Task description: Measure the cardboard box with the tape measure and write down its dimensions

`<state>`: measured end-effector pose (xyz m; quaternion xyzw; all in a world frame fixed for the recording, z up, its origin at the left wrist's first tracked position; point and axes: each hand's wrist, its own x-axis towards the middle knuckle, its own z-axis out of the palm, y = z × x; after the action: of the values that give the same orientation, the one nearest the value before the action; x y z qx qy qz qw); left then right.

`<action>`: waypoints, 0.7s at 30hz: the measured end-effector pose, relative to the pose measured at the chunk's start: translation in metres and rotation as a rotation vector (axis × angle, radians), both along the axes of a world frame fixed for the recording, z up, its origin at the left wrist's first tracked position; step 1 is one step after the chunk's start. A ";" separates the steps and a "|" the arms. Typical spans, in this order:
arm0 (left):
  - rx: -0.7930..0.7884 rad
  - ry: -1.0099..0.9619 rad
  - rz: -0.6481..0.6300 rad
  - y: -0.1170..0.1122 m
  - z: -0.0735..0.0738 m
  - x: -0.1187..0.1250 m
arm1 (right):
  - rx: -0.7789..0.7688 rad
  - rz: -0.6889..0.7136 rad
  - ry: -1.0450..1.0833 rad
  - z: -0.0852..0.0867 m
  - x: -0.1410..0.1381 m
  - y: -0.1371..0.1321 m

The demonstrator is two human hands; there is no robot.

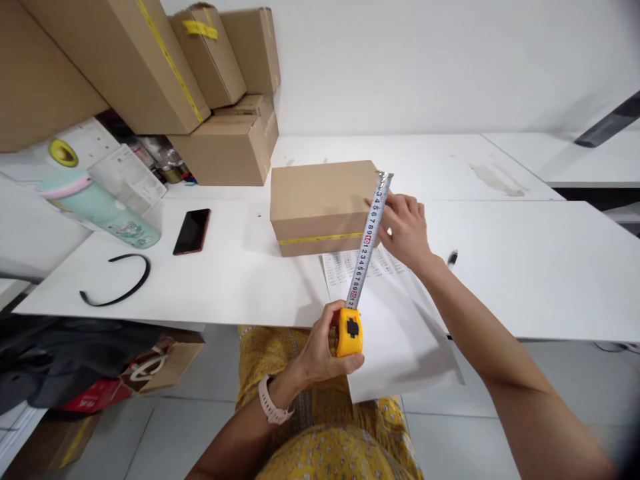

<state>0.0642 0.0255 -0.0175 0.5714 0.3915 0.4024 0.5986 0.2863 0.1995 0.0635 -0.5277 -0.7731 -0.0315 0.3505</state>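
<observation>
The left hand (320, 347) is closed round the yellow case of a tape (349, 331), held in the air on the near side of the box (320, 200), short of the table (525, 280) edge. From the case the blade (370, 233) runs up and away along the box's right end, its hook reaching the far top corner. The right hand (405, 227) sits at the right of the box, fingers narrowed onto the blade and pressing it against the box near the top edge.

As I judge it, the measuring is midway: the blade is out and laid along one side of the box, the numbers face up and can be read, but the near end floats off the box rather than lying flush. Nothing written by hand shows on the sheet (395, 320), which lies just near of the box and hangs over the table edge.

Counts: one tape, one box under it, one printed sheet. One pen (453, 257) right of the box. Left of the box lie one phone (192, 231), one black band (117, 283) and one bottle (100, 207) on its side. Beyond the box to the left stand at least five cartons (235, 150), stacked. One watch (273, 403) is on the left wrist.
</observation>
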 end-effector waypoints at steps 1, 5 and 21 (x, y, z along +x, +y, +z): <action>0.012 0.030 -0.003 -0.002 0.001 -0.001 | -0.014 -0.012 0.105 0.003 0.001 -0.007; 0.037 0.163 -0.089 -0.015 0.010 -0.009 | -0.068 -0.024 0.709 0.028 0.008 -0.046; -0.023 0.175 -0.156 -0.037 0.012 -0.018 | -0.374 0.116 0.805 -0.028 -0.011 -0.175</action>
<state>0.0462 -0.0115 -0.0056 0.6261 0.4014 0.2985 0.5981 0.2755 0.0241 0.0358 -0.5078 -0.5958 0.3367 0.5232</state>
